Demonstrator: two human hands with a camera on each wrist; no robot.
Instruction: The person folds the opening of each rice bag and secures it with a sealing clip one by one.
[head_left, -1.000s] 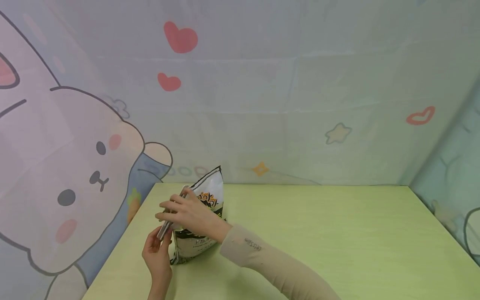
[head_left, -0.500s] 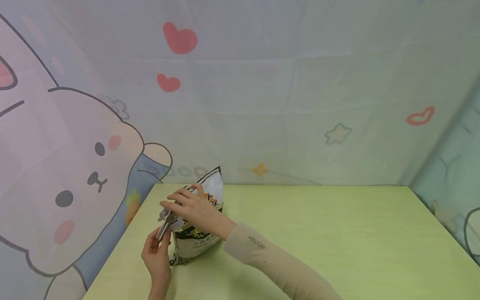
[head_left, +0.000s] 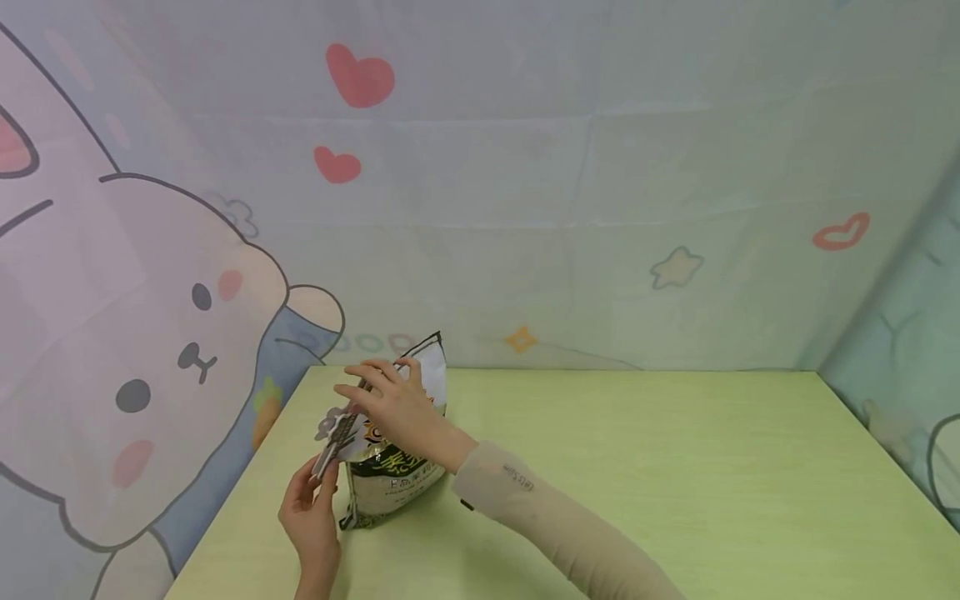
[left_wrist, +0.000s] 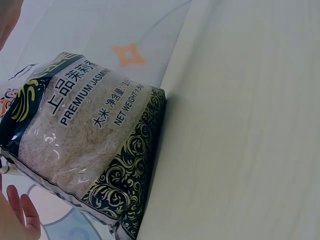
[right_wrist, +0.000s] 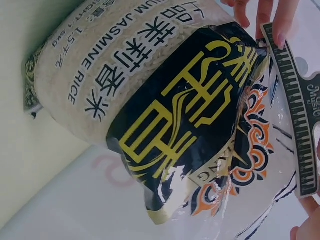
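Observation:
A clear-fronted bag of jasmine rice (head_left: 397, 483) stands on the table, its pointed top leaning right. Along its left upper side runs a long flat strip with a piano-key print (right_wrist: 295, 115) and the word "Music". Its kind is not certain. My left hand (head_left: 310, 517) pinches the strip's lower end between thumb and fingers. My right hand (head_left: 401, 412) reaches across the front of the bag, its fingers bent over the strip's upper end. The thumb is hidden in the head view. In the left wrist view, left fingers (left_wrist: 25, 212) show beside the bag.
The light green table (head_left: 637, 467) extends to the right of the bag. Behind it hangs a pale cloth backdrop (head_left: 570, 183) printed with hearts, stars and a large rabbit. My right sleeve (head_left: 555, 517) crosses the front of the table.
My right hand has slid up and to the right along the strip, uncovering its lower part and more of the bag's print. The left hand stays almost in place at the lower end.

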